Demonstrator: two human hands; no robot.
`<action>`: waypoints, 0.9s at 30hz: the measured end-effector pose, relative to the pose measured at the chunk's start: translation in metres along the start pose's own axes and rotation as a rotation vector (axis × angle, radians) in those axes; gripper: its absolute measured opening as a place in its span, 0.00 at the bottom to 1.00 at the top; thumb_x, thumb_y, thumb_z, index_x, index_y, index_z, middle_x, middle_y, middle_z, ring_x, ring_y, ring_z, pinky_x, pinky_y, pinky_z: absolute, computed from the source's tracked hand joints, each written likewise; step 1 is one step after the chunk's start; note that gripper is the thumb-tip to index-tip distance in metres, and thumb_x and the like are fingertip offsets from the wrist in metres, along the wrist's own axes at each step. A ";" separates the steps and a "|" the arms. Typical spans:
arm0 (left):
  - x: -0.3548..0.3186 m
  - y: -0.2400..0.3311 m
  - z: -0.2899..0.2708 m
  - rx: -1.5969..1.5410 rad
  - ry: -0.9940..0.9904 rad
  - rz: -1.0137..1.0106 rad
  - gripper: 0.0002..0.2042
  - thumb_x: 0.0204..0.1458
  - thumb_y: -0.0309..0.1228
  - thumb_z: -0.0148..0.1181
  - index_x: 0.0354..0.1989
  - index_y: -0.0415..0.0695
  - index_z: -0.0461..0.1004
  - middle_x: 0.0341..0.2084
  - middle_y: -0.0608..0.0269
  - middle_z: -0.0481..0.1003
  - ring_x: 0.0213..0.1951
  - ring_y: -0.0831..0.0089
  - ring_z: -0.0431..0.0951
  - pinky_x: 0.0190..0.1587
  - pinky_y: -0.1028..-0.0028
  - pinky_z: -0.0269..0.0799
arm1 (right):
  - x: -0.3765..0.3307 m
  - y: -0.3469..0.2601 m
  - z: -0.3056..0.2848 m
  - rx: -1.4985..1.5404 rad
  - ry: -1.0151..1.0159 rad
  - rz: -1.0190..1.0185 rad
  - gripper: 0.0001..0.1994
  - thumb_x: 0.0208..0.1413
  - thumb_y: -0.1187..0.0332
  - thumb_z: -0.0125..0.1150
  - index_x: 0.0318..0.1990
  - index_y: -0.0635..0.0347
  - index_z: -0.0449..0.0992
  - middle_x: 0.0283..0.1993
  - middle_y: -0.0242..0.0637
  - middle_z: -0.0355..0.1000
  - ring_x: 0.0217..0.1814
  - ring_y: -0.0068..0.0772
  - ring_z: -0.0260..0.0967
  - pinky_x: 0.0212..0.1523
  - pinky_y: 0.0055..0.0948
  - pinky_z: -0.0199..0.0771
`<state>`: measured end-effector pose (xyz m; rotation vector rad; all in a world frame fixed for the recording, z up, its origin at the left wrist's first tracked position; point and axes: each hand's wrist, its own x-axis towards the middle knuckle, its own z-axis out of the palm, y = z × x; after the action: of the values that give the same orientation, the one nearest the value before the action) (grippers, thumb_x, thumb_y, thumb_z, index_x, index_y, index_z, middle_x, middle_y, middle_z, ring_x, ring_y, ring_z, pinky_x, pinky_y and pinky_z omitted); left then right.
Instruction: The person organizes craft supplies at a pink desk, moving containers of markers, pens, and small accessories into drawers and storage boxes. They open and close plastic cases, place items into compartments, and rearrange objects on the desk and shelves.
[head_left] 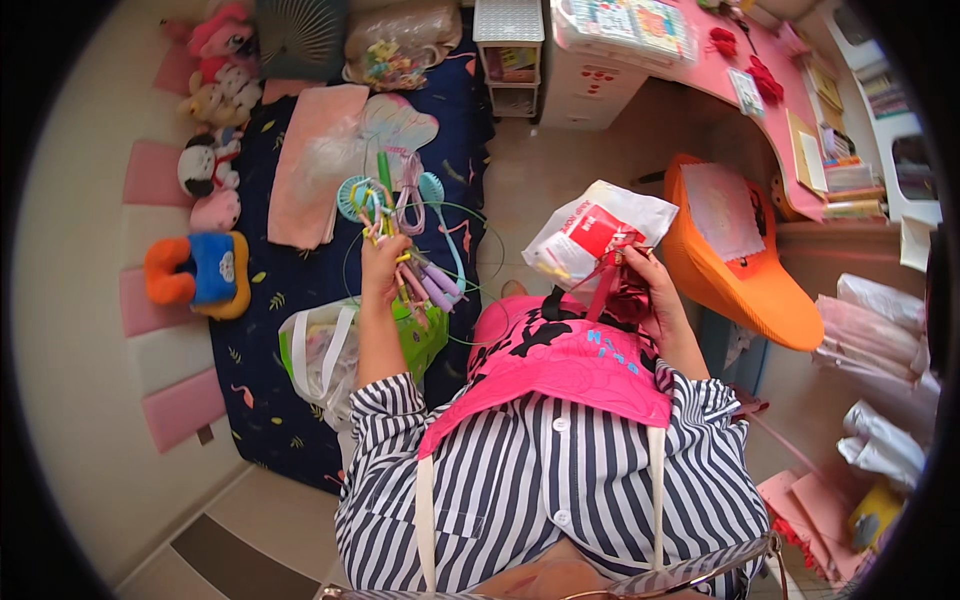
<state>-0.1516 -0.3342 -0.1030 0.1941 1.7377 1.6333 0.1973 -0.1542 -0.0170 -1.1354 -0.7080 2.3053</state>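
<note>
My left hand [383, 266] is closed around a mixed bundle of slender items [408, 268] in yellow, green, pink and purple, too tangled to name singly. Next to it show a turquoise round-headed item [354, 197], a light-blue long-handled brush [432, 188], a coiled lilac cord [411, 190] and a thin green wire loop [490, 228]. My right hand [652, 296] grips a white-and-red plastic packet [600, 228] together with dark red ribbon-like material [626, 290]. Its fingers partly hide both. Beneath my left forearm sits a green-and-white carrier bag [325, 345].
I wear a pink apron [560, 375]. A dark blue patterned bed [270, 390] lies to my left, with plush toys [205, 165] along the wall and a pink cloth [305, 190]. An orange chair [745, 285] stands right, by a pink desk [735, 110]. A white drawer unit [509, 25] stands ahead.
</note>
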 end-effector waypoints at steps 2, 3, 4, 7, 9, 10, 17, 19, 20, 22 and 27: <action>-0.002 -0.003 -0.003 -0.039 0.066 -0.012 0.14 0.40 0.22 0.61 0.36 0.40 0.67 0.23 0.68 0.69 0.23 0.80 0.69 0.24 0.79 0.64 | 0.001 -0.001 0.003 -0.022 0.022 0.015 0.16 0.54 0.65 0.61 0.49 0.59 0.68 0.41 0.34 0.74 0.39 0.25 0.74 0.40 0.26 0.76; -0.001 -0.002 -0.006 -0.023 0.020 -0.027 0.15 0.39 0.22 0.61 0.37 0.40 0.66 0.23 0.67 0.69 0.23 0.80 0.69 0.24 0.78 0.64 | 0.002 -0.002 0.002 -0.037 0.019 0.028 0.16 0.54 0.65 0.61 0.49 0.59 0.68 0.41 0.34 0.74 0.39 0.25 0.74 0.40 0.26 0.76; -0.001 -0.003 -0.007 -0.030 0.036 -0.024 0.15 0.39 0.22 0.61 0.37 0.40 0.66 0.24 0.67 0.69 0.23 0.80 0.69 0.24 0.78 0.64 | 0.005 -0.004 0.001 -0.051 0.016 0.040 0.16 0.54 0.65 0.61 0.48 0.59 0.68 0.40 0.34 0.74 0.38 0.25 0.74 0.40 0.26 0.76; -0.002 -0.004 -0.004 -0.034 0.078 -0.027 0.15 0.39 0.21 0.60 0.38 0.41 0.66 0.23 0.68 0.68 0.23 0.80 0.69 0.23 0.78 0.64 | 0.013 -0.009 0.002 -0.071 0.000 0.073 0.16 0.54 0.65 0.61 0.48 0.59 0.68 0.40 0.34 0.74 0.38 0.25 0.74 0.40 0.26 0.76; -0.004 -0.003 -0.005 -0.042 0.097 -0.041 0.15 0.39 0.21 0.59 0.38 0.41 0.66 0.23 0.68 0.68 0.22 0.80 0.68 0.23 0.78 0.64 | 0.021 -0.013 0.005 -0.079 -0.017 0.085 0.16 0.54 0.65 0.61 0.48 0.59 0.68 0.40 0.34 0.73 0.38 0.25 0.74 0.40 0.26 0.76; -0.004 -0.001 -0.005 -0.046 0.106 -0.047 0.15 0.39 0.21 0.59 0.38 0.41 0.66 0.24 0.68 0.68 0.22 0.80 0.68 0.23 0.78 0.64 | 0.026 -0.015 0.007 -0.085 -0.026 0.086 0.16 0.55 0.65 0.61 0.48 0.59 0.68 0.40 0.34 0.73 0.38 0.25 0.74 0.40 0.26 0.77; 0.008 0.004 -0.003 0.101 0.260 -0.049 0.19 0.38 0.22 0.59 0.42 0.40 0.65 0.27 0.65 0.69 0.25 0.78 0.70 0.25 0.77 0.66 | 0.086 -0.051 0.001 -0.060 -0.133 0.138 0.15 0.55 0.64 0.61 0.47 0.60 0.69 0.38 0.34 0.74 0.36 0.24 0.74 0.38 0.25 0.76; 0.010 0.000 -0.011 0.139 0.315 -0.037 0.21 0.38 0.23 0.60 0.44 0.40 0.65 0.29 0.63 0.70 0.27 0.76 0.72 0.28 0.75 0.69 | 0.094 -0.055 0.003 -0.067 -0.137 0.143 0.15 0.55 0.64 0.61 0.46 0.60 0.69 0.38 0.34 0.74 0.36 0.24 0.74 0.37 0.25 0.76; 0.015 -0.001 -0.014 0.134 0.302 -0.011 0.22 0.38 0.23 0.60 0.45 0.40 0.64 0.30 0.62 0.70 0.27 0.75 0.72 0.29 0.74 0.69 | 0.099 -0.058 0.005 -0.069 -0.138 0.146 0.15 0.55 0.64 0.61 0.46 0.59 0.69 0.38 0.34 0.74 0.36 0.23 0.73 0.37 0.25 0.76; 0.024 0.004 -0.003 0.139 0.313 -0.045 0.20 0.38 0.23 0.60 0.43 0.40 0.64 0.29 0.63 0.70 0.27 0.76 0.72 0.29 0.75 0.69 | 0.112 -0.071 0.000 -0.081 -0.124 0.146 0.13 0.56 0.65 0.60 0.46 0.59 0.69 0.38 0.32 0.74 0.35 0.22 0.73 0.36 0.23 0.75; 0.054 0.018 0.011 0.104 0.254 -0.074 0.19 0.37 0.22 0.60 0.41 0.40 0.65 0.29 0.64 0.70 0.28 0.76 0.70 0.30 0.75 0.67 | 0.133 -0.085 0.012 -0.103 -0.076 0.174 0.12 0.56 0.66 0.60 0.45 0.58 0.70 0.37 0.32 0.74 0.35 0.21 0.73 0.37 0.22 0.74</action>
<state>-0.1907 -0.2916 -0.1077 -0.0306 1.9971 1.5696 0.1300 -0.0120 -0.0339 -1.2030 -0.7932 2.4938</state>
